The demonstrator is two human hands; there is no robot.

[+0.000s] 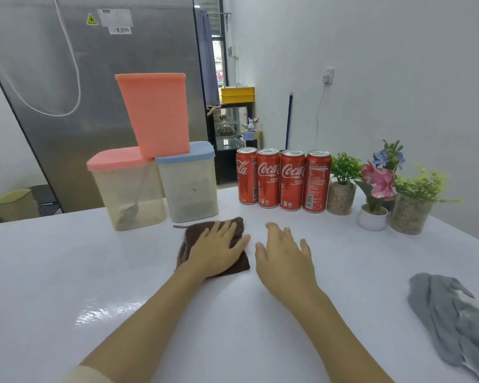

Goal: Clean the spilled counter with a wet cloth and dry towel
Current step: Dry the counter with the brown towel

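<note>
A dark brown cloth (187, 240) lies bunched on the white counter (67, 272) near its middle. My left hand (219, 247) presses flat on top of it with straight fingers. Just to the right, my right hand (284, 252) hovers or rests over the bare counter with fingers spread, holding nothing. A grey towel (451, 319) lies crumpled at the counter's right edge, well away from both hands. A wet sheen (105, 310) shows on the counter at the left front.
Two clear lidded containers (133, 192) (188, 183) with a pink tub (156, 114) stacked on them stand behind the cloth. Several red cola cans (282, 181) line the back. Small potted plants (376, 194) sit at the back right. A steel fridge (67, 78) rises beyond.
</note>
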